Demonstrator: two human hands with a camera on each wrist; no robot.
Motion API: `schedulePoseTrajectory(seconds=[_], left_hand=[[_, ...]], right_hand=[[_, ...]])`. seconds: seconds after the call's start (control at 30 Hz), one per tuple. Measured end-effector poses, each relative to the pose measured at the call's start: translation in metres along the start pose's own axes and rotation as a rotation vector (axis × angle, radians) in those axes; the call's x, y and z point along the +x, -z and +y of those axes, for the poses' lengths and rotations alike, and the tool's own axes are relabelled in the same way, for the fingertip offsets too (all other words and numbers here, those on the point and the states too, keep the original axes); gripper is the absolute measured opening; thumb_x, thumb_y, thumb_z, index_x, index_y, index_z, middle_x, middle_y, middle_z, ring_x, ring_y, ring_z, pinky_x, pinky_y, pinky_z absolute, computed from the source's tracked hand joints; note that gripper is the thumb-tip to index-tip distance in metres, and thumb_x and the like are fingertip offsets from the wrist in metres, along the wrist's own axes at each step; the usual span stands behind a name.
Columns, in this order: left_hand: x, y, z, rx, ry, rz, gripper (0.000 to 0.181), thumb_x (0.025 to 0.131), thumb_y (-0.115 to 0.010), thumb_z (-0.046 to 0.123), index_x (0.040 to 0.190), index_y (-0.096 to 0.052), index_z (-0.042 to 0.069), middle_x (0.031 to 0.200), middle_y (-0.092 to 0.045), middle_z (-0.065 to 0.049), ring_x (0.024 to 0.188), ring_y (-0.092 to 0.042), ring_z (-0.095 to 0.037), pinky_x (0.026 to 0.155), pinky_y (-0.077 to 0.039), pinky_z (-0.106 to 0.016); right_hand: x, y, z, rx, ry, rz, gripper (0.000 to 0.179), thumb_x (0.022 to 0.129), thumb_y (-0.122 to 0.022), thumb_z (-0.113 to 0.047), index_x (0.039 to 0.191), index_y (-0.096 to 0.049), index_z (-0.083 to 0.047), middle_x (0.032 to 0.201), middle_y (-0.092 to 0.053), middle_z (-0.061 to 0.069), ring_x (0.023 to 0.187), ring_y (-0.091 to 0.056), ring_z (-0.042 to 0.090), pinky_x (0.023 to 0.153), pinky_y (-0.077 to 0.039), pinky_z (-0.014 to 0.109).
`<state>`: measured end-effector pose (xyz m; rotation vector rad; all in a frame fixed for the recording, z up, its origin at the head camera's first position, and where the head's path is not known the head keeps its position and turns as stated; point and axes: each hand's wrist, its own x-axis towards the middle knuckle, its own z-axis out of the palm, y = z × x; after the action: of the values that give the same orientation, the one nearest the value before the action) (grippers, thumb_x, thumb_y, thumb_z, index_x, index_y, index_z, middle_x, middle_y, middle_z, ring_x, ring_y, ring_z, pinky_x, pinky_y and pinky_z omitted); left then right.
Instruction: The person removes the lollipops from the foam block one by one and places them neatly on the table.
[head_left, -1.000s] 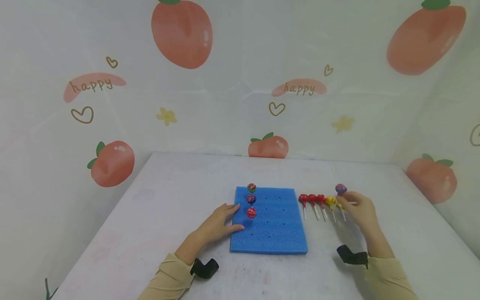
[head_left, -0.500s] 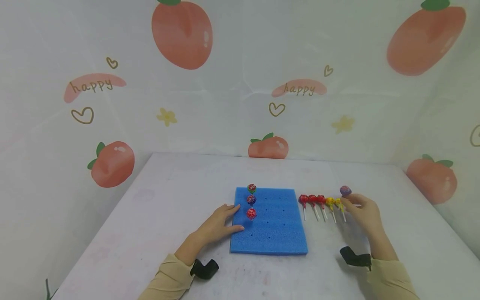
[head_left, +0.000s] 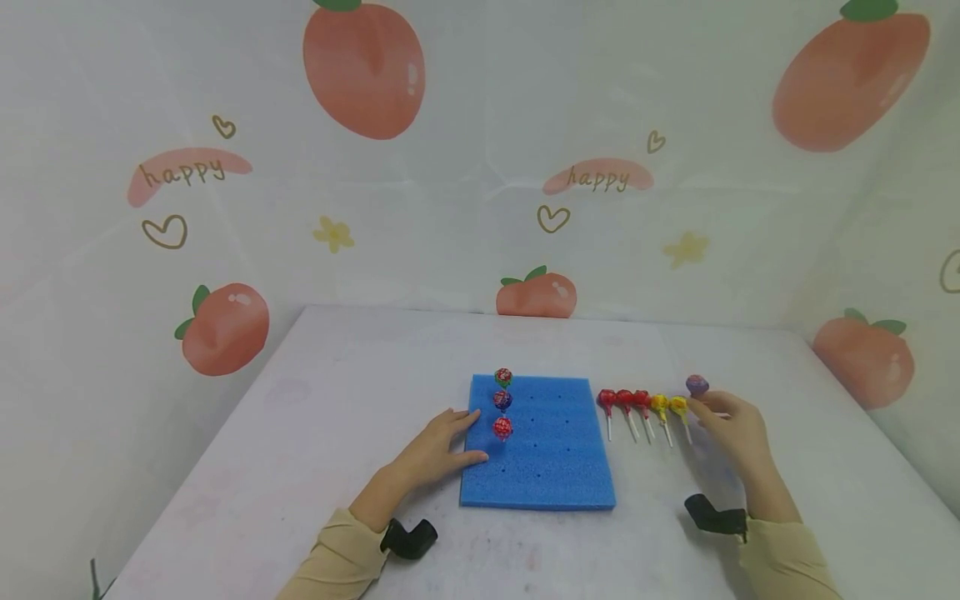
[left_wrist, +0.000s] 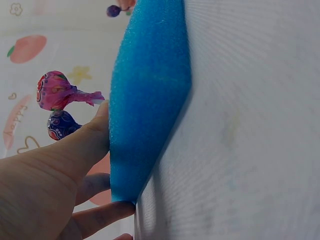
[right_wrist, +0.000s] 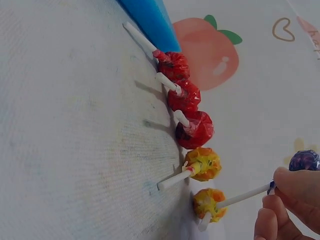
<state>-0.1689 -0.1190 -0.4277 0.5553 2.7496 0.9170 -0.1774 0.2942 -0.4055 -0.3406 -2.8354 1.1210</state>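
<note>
A blue foam board (head_left: 555, 479) with small holes lies on the table. Three wrapped lollipops stand upright along its left side: a red-and-green one (head_left: 503, 377), a dark blue one (head_left: 502, 400) and a pinkish-red one (head_left: 502, 428). My left hand (head_left: 431, 447) rests on the board's left edge, fingers spread, thumb on the top face. Off to the right, my right hand (head_left: 738, 425) pinches a purple lollipop (head_left: 697, 384) by its white stick (right_wrist: 245, 195), just under the candy. It is held above the table beside the nearest yellow lollipop (head_left: 678, 406).
Between board and right hand lies a row of lollipops: red ones (head_left: 607, 398) on the left, then another yellow one (head_left: 660, 403); their sticks point towards me. A white fruit-print curtain (head_left: 450, 208) hangs behind the white table (head_left: 360, 350).
My right hand has shifted a little right and nearer to me with the purple lollipop, uncovering the end yellow lollipop. The left hand and board have stayed put.
</note>
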Motion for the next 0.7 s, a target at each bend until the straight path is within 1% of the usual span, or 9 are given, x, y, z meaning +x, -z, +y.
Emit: schedulePoseTrajectory(seconds=[0.2, 0.4, 0.53, 0.7], left_hand=[[0.0009, -0.0011, -0.0014, 0.006, 0.001, 0.001, 0.07, 0.086, -0.063, 0.043, 0.143, -0.039, 0.01, 0.145, -0.041, -0.018, 0.14, -0.026, -0.042, 0.11, -0.028, -0.058], [0.0007, -0.0013, -0.0016, 0.009, -0.002, 0.003, 0.07, 0.086, -0.063, 0.043, 0.142, -0.04, 0.009, 0.145, -0.041, -0.018, 0.139, -0.027, -0.041, 0.11, -0.028, -0.058], [0.0005, -0.0008, -0.0008, 0.009, -0.004, 0.003, 0.07, 0.085, -0.063, 0.043, 0.142, -0.04, 0.008, 0.144, -0.041, -0.019, 0.139, -0.027, -0.042, 0.11, -0.028, -0.058], [0.0003, -0.0001, 0.0002, 0.007, 0.001, 0.001, 0.07, 0.086, -0.063, 0.043, 0.142, -0.04, 0.008, 0.145, -0.041, -0.018, 0.139, -0.026, -0.041, 0.11, -0.028, -0.058]], right_hand=[[-0.0015, 0.0013, 0.0009, -0.003, -0.011, 0.001, 0.053, 0.095, -0.048, -0.039, 0.122, -0.054, 0.007, 0.119, -0.057, 0.031, 0.103, -0.056, 0.043, 0.08, -0.051, 0.047], [-0.0012, 0.0028, 0.0036, 0.001, -0.022, 0.009, 0.053, 0.096, -0.048, -0.038, 0.122, -0.054, 0.007, 0.119, -0.056, 0.031, 0.107, -0.053, 0.044, 0.083, -0.047, 0.051], [-0.0008, 0.004, 0.0049, 0.008, -0.047, 0.007, 0.054, 0.096, -0.047, -0.039, 0.124, -0.052, 0.006, 0.122, -0.054, 0.031, 0.109, -0.051, 0.044, 0.085, -0.046, 0.052], [0.001, 0.0059, 0.0082, 0.019, -0.106, -0.033, 0.058, 0.096, -0.045, -0.042, 0.128, -0.048, 0.006, 0.129, -0.048, 0.031, 0.116, -0.045, 0.044, 0.09, -0.041, 0.057]])
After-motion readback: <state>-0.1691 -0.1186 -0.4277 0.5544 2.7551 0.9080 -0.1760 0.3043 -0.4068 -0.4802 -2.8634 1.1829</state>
